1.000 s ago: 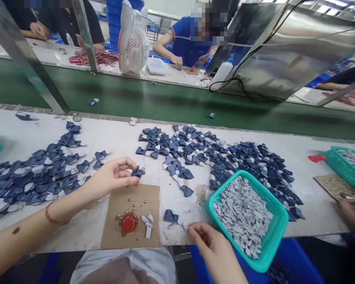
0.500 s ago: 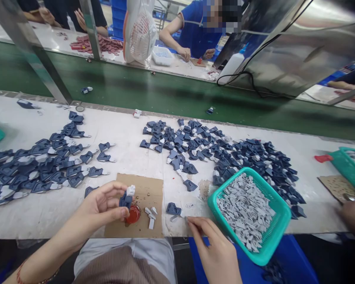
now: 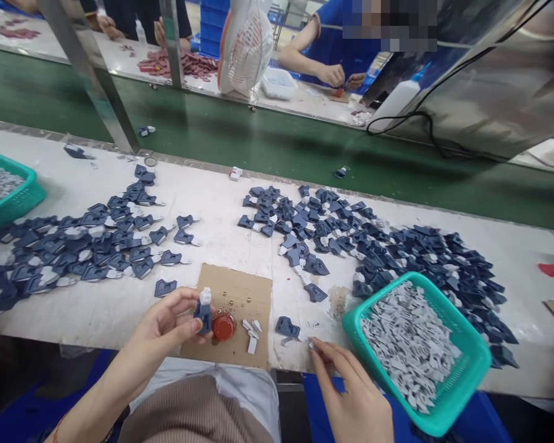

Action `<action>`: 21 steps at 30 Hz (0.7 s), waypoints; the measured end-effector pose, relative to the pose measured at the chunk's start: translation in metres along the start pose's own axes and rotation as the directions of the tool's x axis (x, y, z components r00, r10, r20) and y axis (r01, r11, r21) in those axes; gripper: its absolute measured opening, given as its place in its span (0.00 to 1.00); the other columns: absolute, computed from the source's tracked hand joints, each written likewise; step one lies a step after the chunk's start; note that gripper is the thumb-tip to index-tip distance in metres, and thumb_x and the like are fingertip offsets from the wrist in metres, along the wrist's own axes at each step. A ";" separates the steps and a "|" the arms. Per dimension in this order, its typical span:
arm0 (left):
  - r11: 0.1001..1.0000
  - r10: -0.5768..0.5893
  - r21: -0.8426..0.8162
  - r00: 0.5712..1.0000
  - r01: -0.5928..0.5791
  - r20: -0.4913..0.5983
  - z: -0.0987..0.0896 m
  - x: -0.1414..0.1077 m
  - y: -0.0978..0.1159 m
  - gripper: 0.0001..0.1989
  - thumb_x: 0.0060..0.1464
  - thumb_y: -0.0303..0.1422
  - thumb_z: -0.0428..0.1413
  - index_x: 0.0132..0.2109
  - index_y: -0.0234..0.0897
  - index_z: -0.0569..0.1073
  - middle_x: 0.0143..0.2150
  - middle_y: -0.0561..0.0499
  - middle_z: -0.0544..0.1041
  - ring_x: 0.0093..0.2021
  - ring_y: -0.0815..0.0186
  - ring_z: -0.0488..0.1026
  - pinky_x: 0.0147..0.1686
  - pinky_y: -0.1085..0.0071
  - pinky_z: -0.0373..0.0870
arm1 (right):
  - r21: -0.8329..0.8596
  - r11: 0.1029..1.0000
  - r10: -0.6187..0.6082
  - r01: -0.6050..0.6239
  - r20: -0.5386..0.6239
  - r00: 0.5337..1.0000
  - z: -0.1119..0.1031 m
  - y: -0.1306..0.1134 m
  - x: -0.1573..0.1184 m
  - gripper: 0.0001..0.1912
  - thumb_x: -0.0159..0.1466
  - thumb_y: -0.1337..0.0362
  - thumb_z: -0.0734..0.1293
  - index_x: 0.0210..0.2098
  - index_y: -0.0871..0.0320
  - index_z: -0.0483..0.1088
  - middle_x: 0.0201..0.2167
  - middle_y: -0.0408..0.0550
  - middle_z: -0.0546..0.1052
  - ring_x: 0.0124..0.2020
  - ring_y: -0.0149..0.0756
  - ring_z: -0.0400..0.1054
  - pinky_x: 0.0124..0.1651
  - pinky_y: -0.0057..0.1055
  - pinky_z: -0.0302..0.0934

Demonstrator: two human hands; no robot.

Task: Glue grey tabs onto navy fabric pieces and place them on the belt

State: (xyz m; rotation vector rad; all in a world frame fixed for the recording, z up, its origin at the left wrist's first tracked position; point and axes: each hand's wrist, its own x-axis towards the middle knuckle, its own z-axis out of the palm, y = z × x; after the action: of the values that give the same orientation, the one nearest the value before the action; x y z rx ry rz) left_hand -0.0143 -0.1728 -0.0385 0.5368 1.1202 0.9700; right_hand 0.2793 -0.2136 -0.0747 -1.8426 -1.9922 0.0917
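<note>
My left hand [image 3: 178, 323] holds a dark blue part [image 3: 203, 317] with a light grey tip upright between thumb and fingers. It is just left of a round red cap [image 3: 223, 326] on a piece of cardboard [image 3: 216, 280]. A few light grey pieces [image 3: 252, 335] lie on the cardboard's right side. My right hand [image 3: 351, 381] pinches a small grey piece [image 3: 311, 346] at its fingertips, low over the table edge. A single blue part [image 3: 287, 327] lies up and left of those fingertips. Beside my right hand is a green basket [image 3: 482, 363] full of small grey pieces.
Blue parts lie in a left group [image 3: 92, 246] and a right pile [image 3: 434, 258]. Another green basket [image 3: 37, 192] stands at far left. Beyond the white table [image 3: 221, 203] runs a green belt [image 3: 277, 144]. A metal post [image 3: 96, 92] rises at left. People work across the belt.
The camera view has turned, shifting the scene mostly rightward and bringing the left basket further into view. Both hands keep their holds; the left-hand part now stands more upright.
</note>
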 end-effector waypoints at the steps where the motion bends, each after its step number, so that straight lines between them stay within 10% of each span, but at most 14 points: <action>1: 1.000 0.003 -0.021 1.000 -0.003 -0.015 0.000 -0.001 -0.001 0.16 0.49 0.40 0.66 0.43 0.40 0.74 0.44 0.49 0.77 0.34 0.66 0.76 0.35 0.72 0.72 | 0.019 1.000 0.010 -0.010 0.001 1.000 -0.002 -0.003 0.003 0.14 0.70 0.55 0.61 0.45 0.54 0.73 0.41 0.48 0.79 0.38 0.39 0.77 0.40 0.32 0.70; 10: 0.992 0.037 -0.118 0.999 -0.039 -0.019 -0.007 -0.005 -0.016 0.14 0.49 0.35 0.67 0.42 0.39 0.74 0.43 0.48 0.79 0.35 0.64 0.77 0.34 0.72 0.72 | 0.497 0.860 -0.220 0.119 0.149 0.964 0.002 -0.089 0.047 0.07 0.66 0.70 0.65 0.41 0.54 0.72 0.39 0.46 0.77 0.40 0.33 0.74 0.42 0.24 0.68; 21: 0.984 0.012 -0.176 1.000 -0.010 0.011 -0.008 -0.006 -0.025 0.12 0.49 0.33 0.66 0.41 0.38 0.74 0.38 0.48 0.81 0.38 0.62 0.77 0.40 0.70 0.73 | 0.423 0.883 -0.338 0.206 0.266 0.903 0.018 -0.112 0.053 0.09 0.68 0.73 0.60 0.39 0.57 0.70 0.36 0.50 0.73 0.37 0.39 0.71 0.38 0.34 0.69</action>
State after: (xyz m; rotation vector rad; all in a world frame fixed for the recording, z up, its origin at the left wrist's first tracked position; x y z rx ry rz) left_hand -0.0127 -0.1918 -0.0577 0.4051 1.0103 1.0629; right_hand 0.1662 -0.1713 -0.0403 -1.3435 -2.2410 0.7031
